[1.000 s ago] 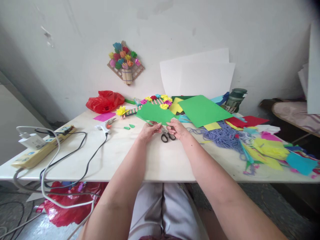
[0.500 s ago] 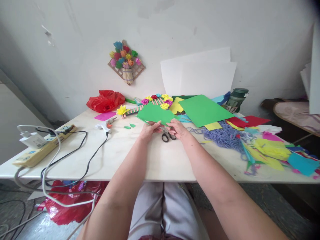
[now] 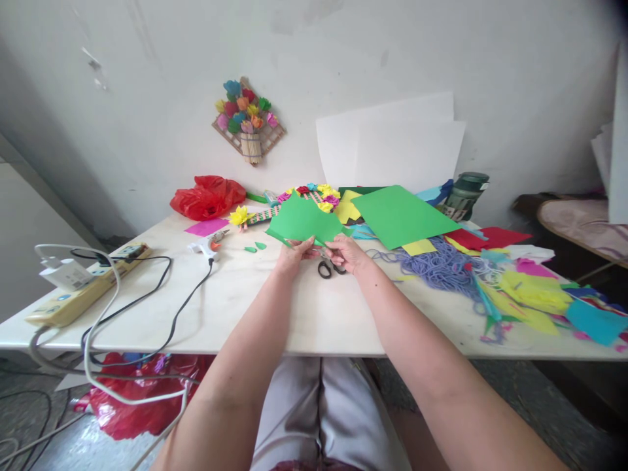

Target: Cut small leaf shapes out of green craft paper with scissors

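Both hands are up at the middle of the desk (image 3: 314, 320), close together. The left hand (image 3: 293, 254) pinches the lower edge of the green paper piece (image 3: 304, 222), and the right hand (image 3: 349, 252) grips the same edge just at three o'clock of it. The paper is lifted off the surface and fans out toward twelve o'clock, tilted, with a jagged upper edge.

Right under the right hand lie the black-handled scissors (image 3: 326, 269), flat on the desk and untouched. At nine o'clock of the left hand sit two small green leaf cutouts (image 3: 255, 248), and further out that way the glue gun (image 3: 209, 246), its black cord running off toward seven o'clock. A power strip (image 3: 83, 288) sits far out at nine o'clock on the desk's edge.

Behind the held paper, at twelve o'clock, a stick frame with paper flowers (image 3: 309, 193) peeks out, with a yellow paper flower (image 3: 239, 216) at its ten o'clock end and a red plastic bag (image 3: 207, 197) beyond that.

At two o'clock of the hands a large green sheet (image 3: 400, 214) lies over other coloured papers. At three o'clock, a heap of purple yarn (image 3: 439, 265), well apart from the right hand. White sheets (image 3: 392, 147) lean on the wall behind.
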Tool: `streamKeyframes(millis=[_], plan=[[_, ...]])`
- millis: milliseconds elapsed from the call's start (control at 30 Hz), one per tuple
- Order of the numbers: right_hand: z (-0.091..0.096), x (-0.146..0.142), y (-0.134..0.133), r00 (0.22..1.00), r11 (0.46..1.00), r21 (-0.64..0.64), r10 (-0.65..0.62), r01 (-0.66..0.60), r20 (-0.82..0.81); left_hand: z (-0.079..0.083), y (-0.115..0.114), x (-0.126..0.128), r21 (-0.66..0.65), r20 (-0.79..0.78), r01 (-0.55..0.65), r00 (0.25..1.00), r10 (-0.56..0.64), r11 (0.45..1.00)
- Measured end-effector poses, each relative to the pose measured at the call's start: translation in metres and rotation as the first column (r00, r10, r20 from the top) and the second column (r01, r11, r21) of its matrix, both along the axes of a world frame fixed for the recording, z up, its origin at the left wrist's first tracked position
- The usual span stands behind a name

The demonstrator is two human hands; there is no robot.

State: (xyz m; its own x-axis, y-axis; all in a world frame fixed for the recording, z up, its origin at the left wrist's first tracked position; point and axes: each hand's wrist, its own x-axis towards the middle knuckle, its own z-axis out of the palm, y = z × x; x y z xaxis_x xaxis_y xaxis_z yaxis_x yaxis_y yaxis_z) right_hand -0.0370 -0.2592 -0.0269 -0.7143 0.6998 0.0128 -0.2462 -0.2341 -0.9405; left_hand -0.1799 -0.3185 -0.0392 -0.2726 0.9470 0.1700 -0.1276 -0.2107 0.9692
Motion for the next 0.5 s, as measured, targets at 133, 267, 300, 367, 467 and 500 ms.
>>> streamKeyframes(millis=[133,267,300,367,467,500], plan=[[-0.0016,-0.0017,0.0010,0.999,1.000,0.026,-0.002,0.003,-0.038,0.0004,-0.0005,0.0004,0.001,0.026,0.009,1.000,-0.009,1.000],[0.0001,0.0004,0.0008,0.995,0.997,0.044,0.060,-0.057,-0.077,-0.0011,0.0003,-0.0018,0.004,0.057,0.003,0.998,-0.004,1.000],[0.0006,0.0013,0.0005,0.993,0.996,0.046,0.083,-0.079,-0.088,-0.0017,0.0008,-0.0025,0.006,0.069,-0.001,0.998,0.000,1.000],[0.0009,0.0028,0.0004,0.987,0.992,0.066,0.119,-0.112,-0.112,-0.0029,0.0022,-0.0039,0.011,0.100,-0.008,0.995,0.007,1.000],[-0.0020,0.0017,0.0014,0.988,0.988,0.106,0.122,-0.112,-0.091,-0.0039,0.0041,-0.0046,0.021,0.147,-0.047,0.988,0.044,0.999],[-0.0035,0.0003,0.0018,0.993,0.990,0.110,0.100,-0.092,-0.069,-0.0038,0.0045,-0.0043,0.024,0.161,-0.079,0.984,0.074,0.997]])
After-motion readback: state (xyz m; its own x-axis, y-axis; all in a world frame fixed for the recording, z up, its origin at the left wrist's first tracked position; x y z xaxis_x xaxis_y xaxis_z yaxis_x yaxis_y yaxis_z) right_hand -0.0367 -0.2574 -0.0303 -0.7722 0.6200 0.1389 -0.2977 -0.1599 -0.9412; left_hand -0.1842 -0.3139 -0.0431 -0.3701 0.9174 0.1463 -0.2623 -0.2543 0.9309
